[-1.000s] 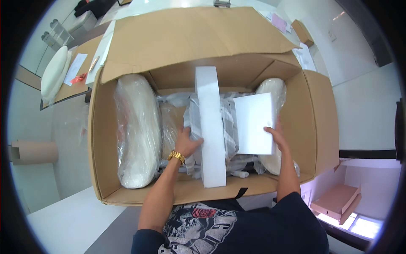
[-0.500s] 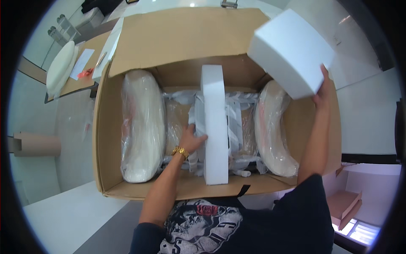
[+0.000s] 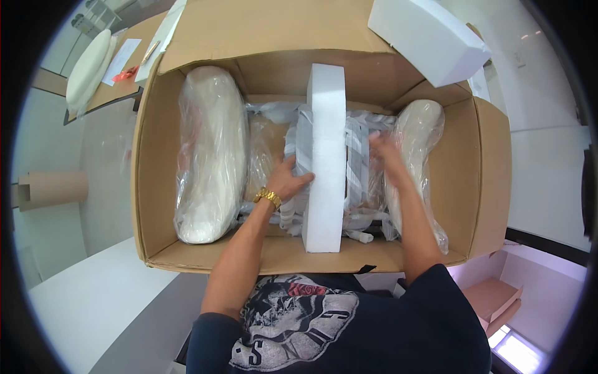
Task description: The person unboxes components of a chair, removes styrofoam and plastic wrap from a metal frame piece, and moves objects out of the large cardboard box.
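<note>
My left hand (image 3: 289,181), with a gold watch at the wrist, rests on parts wrapped in grey-white foam sheet (image 3: 302,146). Its fingers are apart, and the thumb reaches to the upright white foam block (image 3: 328,156). My right hand (image 3: 387,156) is over the wrapped parts on the block's other side, somewhat blurred, fingers apart with nothing seen in them. Beside it lies a curved cream cushion-like piece (image 3: 416,134) in clear plastic. A larger cream piece (image 3: 213,156) in clear plastic lies at the carton's left end. Undersides of the wrapped parts are hidden.
The large cardboard carton (image 3: 149,187) surrounds these things. Another white foam block (image 3: 430,40) rests at its far right corner, by the raised flap (image 3: 274,28). A table (image 3: 134,59) with a cream padded piece (image 3: 90,65) stands at far left; a brown roll (image 3: 53,190) is below it.
My right hand has let go of the white foam block, now at the far right corner, and moved left into the carton. My left hand stays by the upright block. The view has shifted.
</note>
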A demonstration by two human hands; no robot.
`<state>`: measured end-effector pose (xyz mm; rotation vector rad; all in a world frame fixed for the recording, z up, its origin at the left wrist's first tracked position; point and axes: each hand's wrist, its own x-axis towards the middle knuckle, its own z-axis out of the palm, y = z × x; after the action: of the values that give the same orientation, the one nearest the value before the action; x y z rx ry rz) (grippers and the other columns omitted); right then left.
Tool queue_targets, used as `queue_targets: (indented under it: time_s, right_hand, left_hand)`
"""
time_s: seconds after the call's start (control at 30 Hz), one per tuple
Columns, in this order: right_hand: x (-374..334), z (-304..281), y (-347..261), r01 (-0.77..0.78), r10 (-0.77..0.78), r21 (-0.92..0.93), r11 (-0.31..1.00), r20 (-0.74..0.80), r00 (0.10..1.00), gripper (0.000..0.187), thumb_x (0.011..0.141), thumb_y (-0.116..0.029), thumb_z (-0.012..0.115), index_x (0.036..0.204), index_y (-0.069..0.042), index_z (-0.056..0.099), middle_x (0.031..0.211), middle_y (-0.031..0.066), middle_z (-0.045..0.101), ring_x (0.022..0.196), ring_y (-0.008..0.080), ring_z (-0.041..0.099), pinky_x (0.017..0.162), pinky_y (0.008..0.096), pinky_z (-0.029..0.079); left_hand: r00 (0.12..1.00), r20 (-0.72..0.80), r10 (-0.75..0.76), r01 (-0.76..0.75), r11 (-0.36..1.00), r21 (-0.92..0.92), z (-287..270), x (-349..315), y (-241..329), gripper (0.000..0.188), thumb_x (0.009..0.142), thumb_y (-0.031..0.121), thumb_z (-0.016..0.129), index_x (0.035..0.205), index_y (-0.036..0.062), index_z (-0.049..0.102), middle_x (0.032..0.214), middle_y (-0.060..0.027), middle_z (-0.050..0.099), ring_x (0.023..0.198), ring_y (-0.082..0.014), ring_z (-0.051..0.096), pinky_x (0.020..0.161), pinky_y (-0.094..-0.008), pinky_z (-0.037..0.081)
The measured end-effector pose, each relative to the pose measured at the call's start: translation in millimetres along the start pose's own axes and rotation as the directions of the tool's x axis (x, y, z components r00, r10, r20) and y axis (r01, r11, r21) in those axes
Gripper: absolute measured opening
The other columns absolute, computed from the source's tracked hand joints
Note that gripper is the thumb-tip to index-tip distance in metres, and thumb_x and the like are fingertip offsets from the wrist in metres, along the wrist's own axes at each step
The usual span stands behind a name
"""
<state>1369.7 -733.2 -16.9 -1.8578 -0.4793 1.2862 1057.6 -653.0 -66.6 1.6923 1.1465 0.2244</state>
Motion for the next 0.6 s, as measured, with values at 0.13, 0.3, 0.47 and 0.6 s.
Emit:
queue_targets:
  time_s: [0.13, 0.3, 0.47, 0.6]
  right_hand:
    - [-36.3, 59.2, 12.5, 0.145, -0.147, 0.039, 0.989, 0.060, 0.987, 0.073, 0.082, -0.023, 0.082, 0.142, 0.003, 0.049, 0.127, 0.0171, 0.065, 0.114, 0.0247, 0.063, 0.097, 0.0348, 0.050]
    - [-30.5, 57.6, 7.7, 0.059, -0.071, 0.110, 0.992, 0.107, 0.992, 0.067, 0.081, -0.015, 0.082, 0.137, 0.007, 0.052, 0.128, 0.0166, 0.065, 0.115, 0.0243, 0.063, 0.102, 0.0352, 0.048]
    - [-34.2, 54.6, 5.1, 0.038, -0.060, 0.153, 0.988, 0.142, 0.988, 0.067, 0.082, -0.013, 0.081, 0.138, 0.005, 0.052, 0.129, 0.0152, 0.065, 0.115, 0.0230, 0.062, 0.102, 0.0350, 0.048]
    - [-28.1, 55.3, 11.8, 0.042, -0.062, 0.145, 0.989, 0.132, 0.989, 0.064, 0.083, -0.012, 0.081, 0.138, 0.005, 0.053, 0.127, 0.0148, 0.065, 0.114, 0.0231, 0.063, 0.100, 0.0355, 0.049]
  left_hand:
    - [0.999, 0.012, -0.043, 0.044, 0.999, -0.031, -1.1, 1.5, 3.4, 0.082, 0.073, 0.047, 0.078, 0.140, 0.0034, 0.058, 0.157, -0.0368, 0.027, 0.149, -0.0487, 0.025, 0.121, -0.0481, 0.030]
    - [1.000, -0.005, -0.022, 0.022, 0.993, -0.116, 0.0, 3.6, -5.4, 0.070, 0.072, 0.045, 0.079, 0.130, 0.0062, 0.068, 0.155, -0.0367, 0.031, 0.147, -0.0484, 0.027, 0.120, -0.0510, 0.030]
    - [0.998, -0.056, -0.006, -0.001, 0.993, -0.115, 0.8, 0.2, 0.1, 0.066, 0.070, 0.045, 0.079, 0.123, 0.0061, 0.072, 0.150, -0.0377, 0.038, 0.143, -0.0488, 0.034, 0.119, -0.0512, 0.031]
    - [0.992, -0.047, -0.113, 0.110, 0.991, -0.071, -2.9, -3.4, 8.4, 0.076, 0.068, 0.043, 0.078, 0.131, 0.0007, 0.065, 0.142, -0.0356, 0.049, 0.135, -0.0461, 0.047, 0.112, -0.0471, 0.042]
